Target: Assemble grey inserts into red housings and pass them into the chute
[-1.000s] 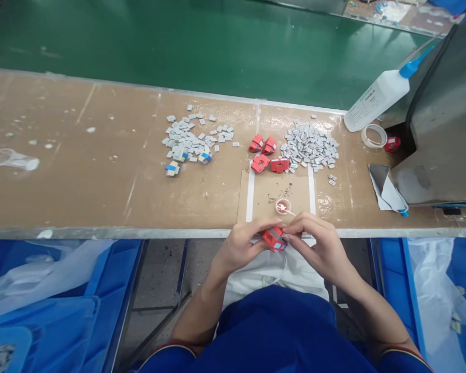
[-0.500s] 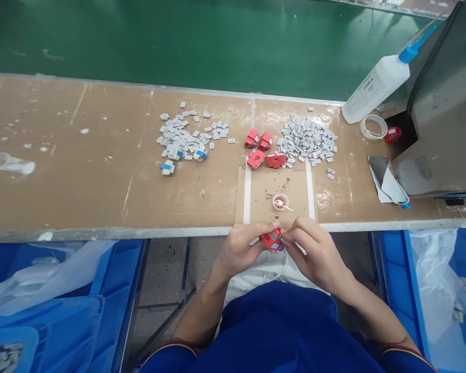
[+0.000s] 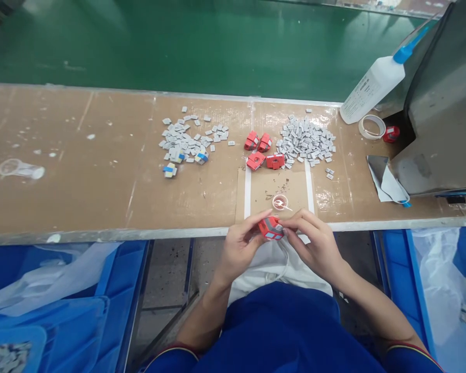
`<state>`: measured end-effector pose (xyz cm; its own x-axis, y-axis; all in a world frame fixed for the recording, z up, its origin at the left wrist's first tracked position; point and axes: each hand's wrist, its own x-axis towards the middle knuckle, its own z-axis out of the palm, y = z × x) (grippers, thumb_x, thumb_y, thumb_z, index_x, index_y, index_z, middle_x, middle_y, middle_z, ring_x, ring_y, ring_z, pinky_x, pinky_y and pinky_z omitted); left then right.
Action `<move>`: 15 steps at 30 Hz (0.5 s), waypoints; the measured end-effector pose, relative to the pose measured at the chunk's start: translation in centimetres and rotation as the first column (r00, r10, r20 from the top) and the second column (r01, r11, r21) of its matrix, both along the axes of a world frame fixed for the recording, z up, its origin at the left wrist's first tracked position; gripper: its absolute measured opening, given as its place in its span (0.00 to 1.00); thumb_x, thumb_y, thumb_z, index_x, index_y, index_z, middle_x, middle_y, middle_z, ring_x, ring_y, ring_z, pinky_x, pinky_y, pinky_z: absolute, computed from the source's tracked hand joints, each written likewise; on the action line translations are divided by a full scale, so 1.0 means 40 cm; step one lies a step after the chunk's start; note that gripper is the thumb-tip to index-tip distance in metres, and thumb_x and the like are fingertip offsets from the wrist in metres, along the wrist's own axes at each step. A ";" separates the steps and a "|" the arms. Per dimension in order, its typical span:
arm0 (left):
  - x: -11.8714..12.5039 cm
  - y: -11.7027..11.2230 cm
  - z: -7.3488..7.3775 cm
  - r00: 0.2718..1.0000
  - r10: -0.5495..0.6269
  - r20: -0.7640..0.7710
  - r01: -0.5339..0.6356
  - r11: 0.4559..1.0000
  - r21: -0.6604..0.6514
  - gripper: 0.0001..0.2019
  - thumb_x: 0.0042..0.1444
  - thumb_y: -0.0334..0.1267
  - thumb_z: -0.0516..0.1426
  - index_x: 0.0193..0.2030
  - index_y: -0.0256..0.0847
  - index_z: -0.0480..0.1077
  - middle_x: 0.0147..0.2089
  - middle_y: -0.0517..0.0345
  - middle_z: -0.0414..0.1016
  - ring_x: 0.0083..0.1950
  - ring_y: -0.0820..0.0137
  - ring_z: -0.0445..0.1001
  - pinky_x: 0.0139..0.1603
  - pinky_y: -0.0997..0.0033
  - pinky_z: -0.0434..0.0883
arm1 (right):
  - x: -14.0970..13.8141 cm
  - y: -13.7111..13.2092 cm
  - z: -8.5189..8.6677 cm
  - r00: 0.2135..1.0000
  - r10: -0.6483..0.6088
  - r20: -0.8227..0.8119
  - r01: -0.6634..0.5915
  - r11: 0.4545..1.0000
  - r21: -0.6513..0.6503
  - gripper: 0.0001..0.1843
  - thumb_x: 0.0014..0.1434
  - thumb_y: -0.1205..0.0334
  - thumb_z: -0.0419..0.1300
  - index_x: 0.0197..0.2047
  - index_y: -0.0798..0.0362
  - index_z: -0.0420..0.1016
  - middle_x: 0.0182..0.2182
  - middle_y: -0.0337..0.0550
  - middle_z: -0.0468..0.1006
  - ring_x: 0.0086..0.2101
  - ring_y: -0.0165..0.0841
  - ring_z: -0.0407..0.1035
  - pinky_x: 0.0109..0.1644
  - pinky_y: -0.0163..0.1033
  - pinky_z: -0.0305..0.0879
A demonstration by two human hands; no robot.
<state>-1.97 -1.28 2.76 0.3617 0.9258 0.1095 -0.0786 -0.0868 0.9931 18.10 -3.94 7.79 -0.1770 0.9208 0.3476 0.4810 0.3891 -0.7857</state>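
Observation:
My left hand [image 3: 238, 248] pinches a small red toy vehicle body [image 3: 271, 228] with a grey band and pale blue windows, just over the table's front edge. At its right side, my right hand [image 3: 312, 241] has thumb and fingers pressed together; what they pinch is mostly hidden. Beyond the hands sits a small clear cup [image 3: 280, 202] with reddish contents and a thin white stick. Several similar red toy bodies [image 3: 256, 160] lie behind the cup. To their right is a heap of small grey tiles [image 3: 306, 140].
More grey tiles [image 3: 182, 137] lie left, beside several yellow, blue and white toy pieces [image 3: 170, 170]. A white bottle with blue nozzle [image 3: 373, 89], a tape roll [image 3: 372, 127] and a metal box [image 3: 442, 114] stand right. Blue bins [image 3: 402, 269] flank me below the table.
Both hands have risen slightly toward the table edge with the red toy body. It is tilted so that its pale blue windows show more. The camera view has shifted a little.

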 end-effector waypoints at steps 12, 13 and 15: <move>-0.022 -0.022 0.031 0.999 -0.039 -0.035 0.041 0.997 0.059 0.23 0.66 0.37 0.64 0.68 0.45 0.72 0.66 0.46 0.78 0.61 0.60 0.81 0.63 0.65 0.78 | -0.023 -0.009 0.033 0.996 0.039 0.084 -0.041 0.999 0.026 0.03 0.71 0.68 0.60 0.46 0.52 0.75 0.36 0.43 0.77 0.34 0.31 0.73 0.36 0.36 0.71; -0.024 -0.017 0.028 0.997 -0.058 -0.043 0.061 0.995 0.083 0.23 0.66 0.37 0.64 0.67 0.46 0.72 0.65 0.46 0.79 0.60 0.61 0.82 0.62 0.65 0.78 | -0.022 -0.010 0.036 0.995 0.047 0.086 -0.050 0.998 0.024 0.03 0.71 0.68 0.59 0.46 0.52 0.75 0.36 0.43 0.77 0.34 0.32 0.73 0.36 0.36 0.71; -0.024 -0.008 0.026 0.995 -0.085 -0.059 0.091 0.990 0.111 0.22 0.67 0.37 0.63 0.66 0.46 0.73 0.64 0.46 0.79 0.60 0.60 0.82 0.61 0.64 0.79 | -0.018 -0.012 0.040 0.993 0.062 0.099 -0.064 0.998 0.017 0.04 0.72 0.67 0.59 0.45 0.51 0.75 0.35 0.43 0.76 0.33 0.31 0.72 0.35 0.36 0.70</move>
